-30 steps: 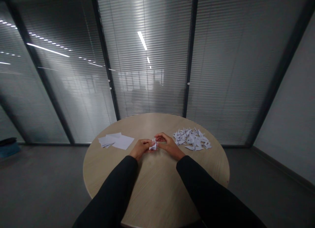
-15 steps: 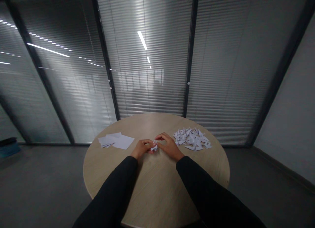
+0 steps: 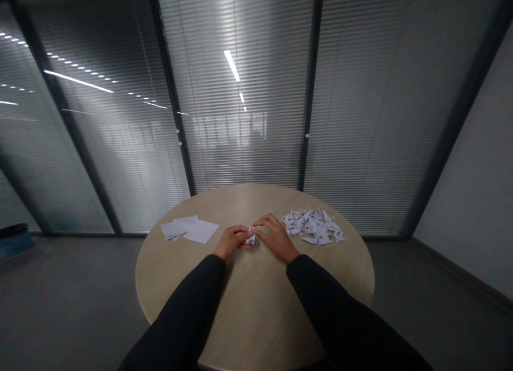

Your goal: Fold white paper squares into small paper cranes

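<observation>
Both my hands meet over the middle of a round wooden table (image 3: 256,307). Between them is a small folded white paper piece (image 3: 250,238), mostly hidden by my fingers. My left hand (image 3: 230,241) pinches its left side with fingers curled. My right hand (image 3: 274,237) presses on its right side, fingers bent over it. Both arms wear dark sleeves.
A heap of several small folded white paper figures (image 3: 313,226) lies to the right of my hands. A few flat white sheets (image 3: 189,230) lie to the left. Glass walls with blinds (image 3: 240,93) stand behind the table, grey floor around it.
My hands have closed in and lowered toward the table, so the paper piece shows less than a second ago. The pile and sheets have not moved.
</observation>
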Action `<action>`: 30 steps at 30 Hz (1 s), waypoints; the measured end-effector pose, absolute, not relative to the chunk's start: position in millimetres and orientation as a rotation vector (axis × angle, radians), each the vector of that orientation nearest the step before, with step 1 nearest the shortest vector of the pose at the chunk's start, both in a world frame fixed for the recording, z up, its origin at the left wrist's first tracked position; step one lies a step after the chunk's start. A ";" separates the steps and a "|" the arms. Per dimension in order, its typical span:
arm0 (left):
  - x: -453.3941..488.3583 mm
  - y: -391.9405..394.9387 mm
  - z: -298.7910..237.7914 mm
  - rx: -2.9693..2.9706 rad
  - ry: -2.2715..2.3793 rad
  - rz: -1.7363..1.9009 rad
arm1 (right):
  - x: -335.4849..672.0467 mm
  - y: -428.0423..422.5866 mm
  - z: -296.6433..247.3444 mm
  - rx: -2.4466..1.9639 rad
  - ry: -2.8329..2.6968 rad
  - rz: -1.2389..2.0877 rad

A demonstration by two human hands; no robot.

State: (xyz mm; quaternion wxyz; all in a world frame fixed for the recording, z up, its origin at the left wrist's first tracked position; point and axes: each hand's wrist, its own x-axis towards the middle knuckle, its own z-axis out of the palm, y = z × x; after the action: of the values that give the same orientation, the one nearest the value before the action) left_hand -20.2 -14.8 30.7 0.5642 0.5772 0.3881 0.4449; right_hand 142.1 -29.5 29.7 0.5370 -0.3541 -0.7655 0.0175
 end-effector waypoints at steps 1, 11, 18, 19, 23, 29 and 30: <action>-19.7 -14.5 29.5 1.345 0.912 1.057 | 142.2 -29.1 29.4 -0.843 -1.818 0.034; -17.2 -17.4 30.4 1.285 0.919 1.076 | 144.0 -28.2 27.3 -0.856 -1.857 -0.065; -18.5 -17.3 32.6 1.327 0.941 1.078 | 144.2 -30.4 29.0 -0.883 -1.917 -0.153; -18.4 -17.4 32.5 1.334 0.944 1.085 | 144.0 -30.7 29.3 -0.890 -1.923 -0.167; -16.7 -18.7 31.3 1.352 0.952 1.132 | 141.9 -33.0 30.9 -0.928 -1.946 -0.221; -14.3 -21.3 30.1 1.360 0.928 1.145 | 139.8 -36.2 32.0 -0.960 -1.978 -0.251; -14.3 -21.6 30.3 1.363 0.927 1.146 | 139.7 -36.3 31.8 -0.961 -1.982 -0.248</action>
State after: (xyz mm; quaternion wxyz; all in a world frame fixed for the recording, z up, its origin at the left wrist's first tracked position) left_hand -14.3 -21.6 30.3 0.5370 0.5726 0.3896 0.4817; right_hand 139.7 -36.3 31.8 0.4464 -0.3878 -0.8001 -0.1003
